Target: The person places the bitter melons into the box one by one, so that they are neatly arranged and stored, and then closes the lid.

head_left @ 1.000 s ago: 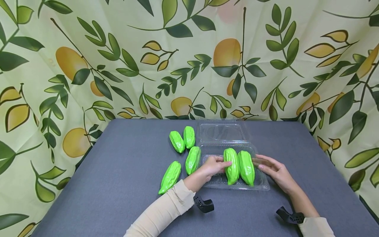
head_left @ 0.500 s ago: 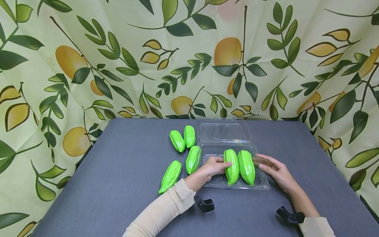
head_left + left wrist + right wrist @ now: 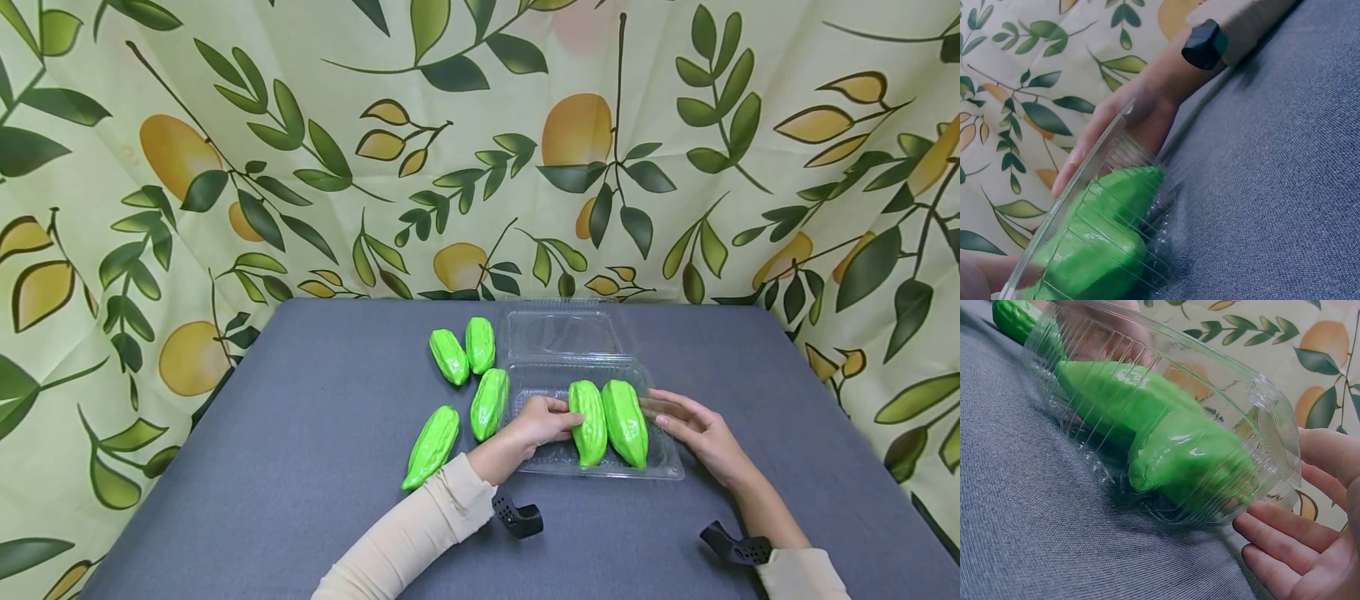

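Two glossy green bitter melons lie side by side in the right half of a clear plastic clamshell box (image 3: 600,476). My left hand (image 3: 542,423) reaches into the box, thumb tip right at the left edge of the nearer-to-left melon (image 3: 589,433). The other melon (image 3: 625,421) lies against its right side, tilted slightly. Outside the box's right wall, my right hand (image 3: 697,435) has its fingers extended along the plastic. In the right wrist view, straight fingertips of the right hand (image 3: 1297,547) meet the wall, close to a melon (image 3: 1191,450) seen through it.
Left of the box lie more green melons: one close to its wall (image 3: 490,406), one nearer the front (image 3: 432,447), and two at the back (image 3: 449,358). The box's lid (image 3: 564,335) lies folded back toward the fabric backdrop. A grey cloth covers the table (image 3: 315,433).
The left melon in the box has shifted slightly to the right, and my left thumb, which overlapped it before, now sits at its edge. My right hand has stayed in place.
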Demonstrator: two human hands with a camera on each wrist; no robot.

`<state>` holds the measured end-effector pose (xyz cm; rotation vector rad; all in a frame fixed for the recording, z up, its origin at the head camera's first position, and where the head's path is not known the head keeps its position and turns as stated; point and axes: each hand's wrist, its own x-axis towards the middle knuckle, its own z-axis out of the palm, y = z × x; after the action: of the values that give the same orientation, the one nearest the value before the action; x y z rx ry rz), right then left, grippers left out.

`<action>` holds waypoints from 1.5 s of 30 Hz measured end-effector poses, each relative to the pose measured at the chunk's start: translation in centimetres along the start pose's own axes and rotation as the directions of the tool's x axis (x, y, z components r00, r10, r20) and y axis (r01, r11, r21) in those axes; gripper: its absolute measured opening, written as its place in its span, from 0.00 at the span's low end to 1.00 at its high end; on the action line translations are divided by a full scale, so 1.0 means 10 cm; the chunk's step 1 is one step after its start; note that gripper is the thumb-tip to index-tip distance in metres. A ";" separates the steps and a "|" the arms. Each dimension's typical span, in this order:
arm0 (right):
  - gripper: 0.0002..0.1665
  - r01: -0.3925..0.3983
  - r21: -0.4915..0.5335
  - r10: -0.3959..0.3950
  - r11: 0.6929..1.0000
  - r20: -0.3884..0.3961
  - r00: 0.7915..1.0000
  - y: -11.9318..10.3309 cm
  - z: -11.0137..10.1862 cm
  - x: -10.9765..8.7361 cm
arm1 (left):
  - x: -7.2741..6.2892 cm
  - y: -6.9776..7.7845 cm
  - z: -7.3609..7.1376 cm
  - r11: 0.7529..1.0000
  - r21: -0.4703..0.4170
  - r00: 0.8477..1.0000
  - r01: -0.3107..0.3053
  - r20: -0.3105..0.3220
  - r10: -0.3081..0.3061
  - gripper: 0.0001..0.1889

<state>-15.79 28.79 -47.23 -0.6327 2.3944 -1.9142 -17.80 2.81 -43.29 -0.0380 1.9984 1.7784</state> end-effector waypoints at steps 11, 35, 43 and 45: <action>0.24 0.016 0.019 -0.016 1.000 0.014 1.000 0.01 0.00 -0.01 | -0.01 -0.01 -0.06 1.000 0.017 1.000 0.001 0.003 -0.001 0.23; 0.25 0.045 0.072 -0.047 0.996 0.026 0.999 0.01 0.00 -0.01 | -0.12 0.07 -0.19 0.999 -0.043 0.998 -0.028 0.048 0.030 0.20; 0.25 0.051 0.082 -0.053 0.995 0.023 0.998 0.00 0.00 0.00 | -0.17 0.11 -0.27 0.997 -0.056 0.996 -0.049 0.076 0.053 0.20; 0.25 0.051 0.082 -0.053 0.995 0.022 0.998 0.00 0.00 0.00 | -0.17 0.12 -0.29 0.997 -0.057 0.995 -0.049 0.080 0.053 0.20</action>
<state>-15.78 28.77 -47.21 -0.7156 2.2948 -1.9995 -17.55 -0.19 -41.36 0.0680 1.9090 1.8361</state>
